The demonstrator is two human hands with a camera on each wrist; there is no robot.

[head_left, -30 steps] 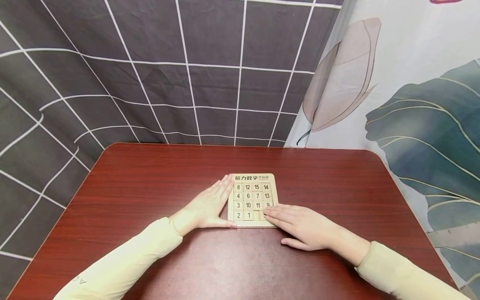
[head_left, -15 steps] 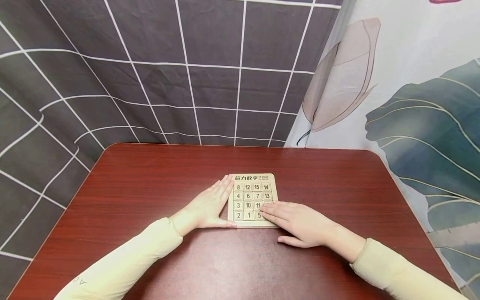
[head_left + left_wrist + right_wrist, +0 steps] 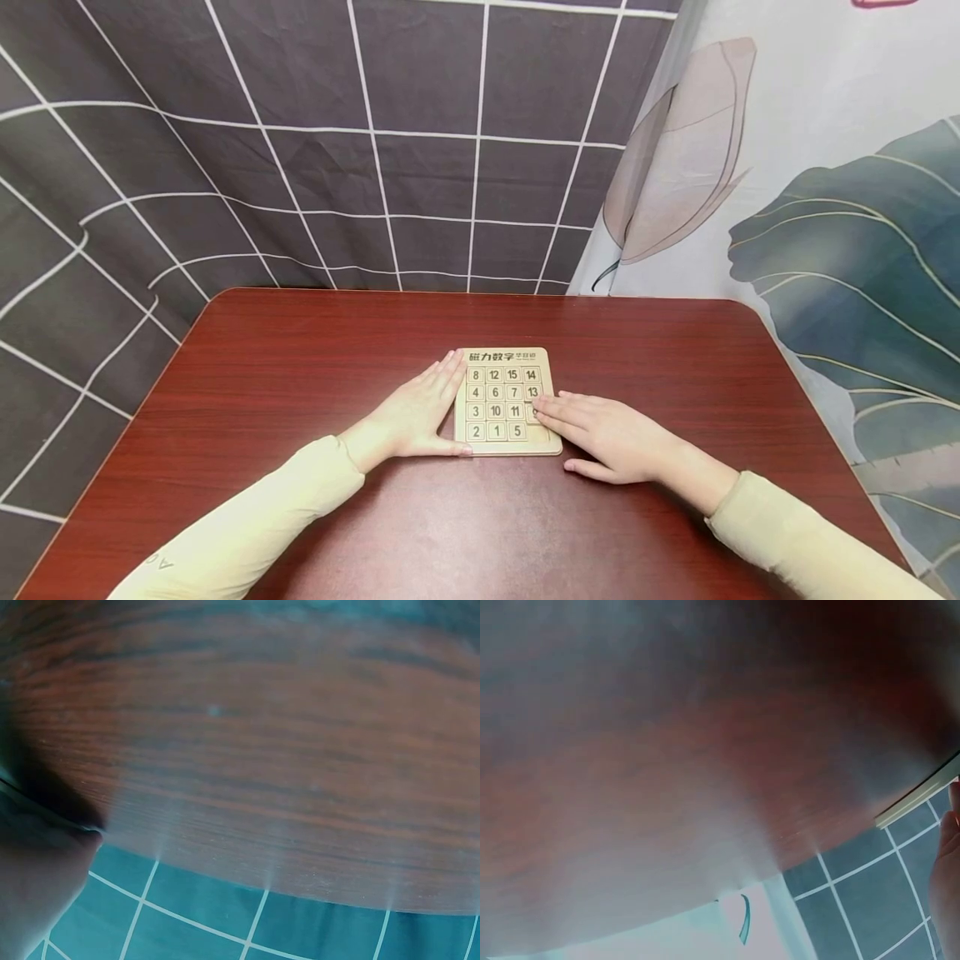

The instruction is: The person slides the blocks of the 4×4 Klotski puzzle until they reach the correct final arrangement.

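Note:
A pale number slide puzzle [image 3: 504, 447] lies flat on the table, dark lettering along its top. My left hand [image 3: 412, 412] rests along its left side, fingers straight at the upper left edge and thumb at the lower left corner. From the right, my right hand [image 3: 611, 433] touches a tile in the right column with outstretched fingertips, partly covering its number. That tile sits just below the 13 tile [image 3: 532, 392]. The bottom right slot is bare beside the 5 tile [image 3: 517, 431]. In the right wrist view, the puzzle's edge [image 3: 915, 796] shows next to the hand.
The puzzle stands on a dark red wood-grain table [image 3: 300, 350] with rounded far corners. Behind it hangs a dark grey curtain with white grid lines [image 3: 427, 175]. A white curtain with leaf prints [image 3: 810, 108] hangs at the right.
The 5 tile has slid left into the gap beside the 1. My right hand has then shifted up to the tile above the bottom right slot. My left hand stays in place.

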